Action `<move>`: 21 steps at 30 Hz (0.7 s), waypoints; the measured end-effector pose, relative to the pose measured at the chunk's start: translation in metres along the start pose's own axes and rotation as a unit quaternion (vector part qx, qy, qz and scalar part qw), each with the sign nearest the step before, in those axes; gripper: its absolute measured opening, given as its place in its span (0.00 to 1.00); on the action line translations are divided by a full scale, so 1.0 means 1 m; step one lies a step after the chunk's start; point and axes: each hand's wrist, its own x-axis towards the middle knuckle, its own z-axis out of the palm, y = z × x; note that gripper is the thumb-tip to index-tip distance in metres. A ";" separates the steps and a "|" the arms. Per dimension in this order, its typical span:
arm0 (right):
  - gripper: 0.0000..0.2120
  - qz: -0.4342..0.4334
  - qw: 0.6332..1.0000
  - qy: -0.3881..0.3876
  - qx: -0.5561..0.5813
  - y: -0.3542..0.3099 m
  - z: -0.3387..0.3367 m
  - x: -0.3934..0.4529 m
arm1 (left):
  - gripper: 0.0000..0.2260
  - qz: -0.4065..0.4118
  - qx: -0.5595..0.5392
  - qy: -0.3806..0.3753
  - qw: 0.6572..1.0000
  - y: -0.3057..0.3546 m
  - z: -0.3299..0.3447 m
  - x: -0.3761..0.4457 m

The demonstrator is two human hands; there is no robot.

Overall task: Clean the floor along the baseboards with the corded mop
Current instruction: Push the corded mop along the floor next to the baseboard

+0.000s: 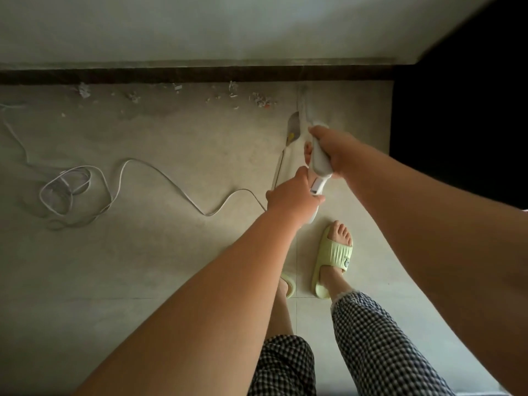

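Note:
I hold a white corded mop (pixel 318 160) by its handle with both hands. My right hand (pixel 333 151) grips the upper part of the handle, and my left hand (pixel 291 197) grips just below it. The mop's body (pixel 294 128) slants down toward the dark baseboard (pixel 200 75), and its head (pixel 303 94) looks blurred near the wall. Its white cord (pixel 160 174) trails left across the pale tiled floor (pixel 143 267) and ends in a loose coil (pixel 67 192). Bits of paper debris (pixel 261 100) lie along the baseboard.
My feet in pale green slippers (pixel 333 261) stand just behind the mop. A dark opening or piece of furniture (pixel 463 124) fills the right side. More scraps (pixel 84 90) lie at the left along the wall.

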 end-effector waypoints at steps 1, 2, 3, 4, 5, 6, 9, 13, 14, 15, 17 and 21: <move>0.11 -0.004 1.000 0.007 0.008 -0.006 -0.008 0.003 | 0.15 0.007 0.008 0.004 1.000 0.006 0.000 0.008; 0.12 -0.006 1.000 0.015 0.019 -0.011 -0.015 0.005 | 0.14 0.014 0.017 0.007 1.000 0.011 -0.001 0.015; 0.13 -0.007 0.999 0.023 0.031 -0.016 -0.024 0.007 | 0.13 0.021 0.031 0.008 0.999 0.017 -0.001 0.022; 0.15 -0.006 0.998 0.033 0.045 -0.020 -0.034 0.009 | 0.12 0.029 0.046 0.006 0.999 0.024 -0.001 0.029; 0.16 -0.005 0.997 0.041 0.059 -0.023 -0.043 0.011 | 0.12 0.037 0.060 0.005 0.998 0.031 -0.001 0.034; 0.17 -0.007 0.996 0.049 0.072 -0.027 -0.052 0.012 | 0.12 0.044 0.069 0.004 0.997 0.039 0.000 0.038; 0.17 -0.008 0.993 0.055 0.099 -0.035 -0.067 0.015 | 0.13 0.055 0.072 -0.003 0.996 0.055 0.005 0.044; 0.13 0.001 0.996 0.031 0.084 -0.041 -0.060 0.013 | 0.13 0.033 0.044 -0.006 0.998 0.057 0.005 0.041; 0.11 0.004 0.997 0.025 0.079 -0.042 -0.053 0.012 | 0.12 0.024 0.038 -0.003 0.999 0.054 0.001 0.039; 0.11 0.006 0.997 0.020 0.073 -0.042 -0.047 0.009 | 0.12 0.014 0.035 -0.001 0.999 0.050 -0.003 0.037; 0.09 0.007 0.998 0.006 0.055 -0.040 -0.031 0.005 | 0.12 -0.006 0.029 0.002 1.000 0.039 -0.011 0.031; 0.09 0.020 0.998 -0.058 -0.007 -0.037 -0.005 -0.006 | 0.15 -0.047 0.001 0.022 0.999 0.028 -0.017 0.009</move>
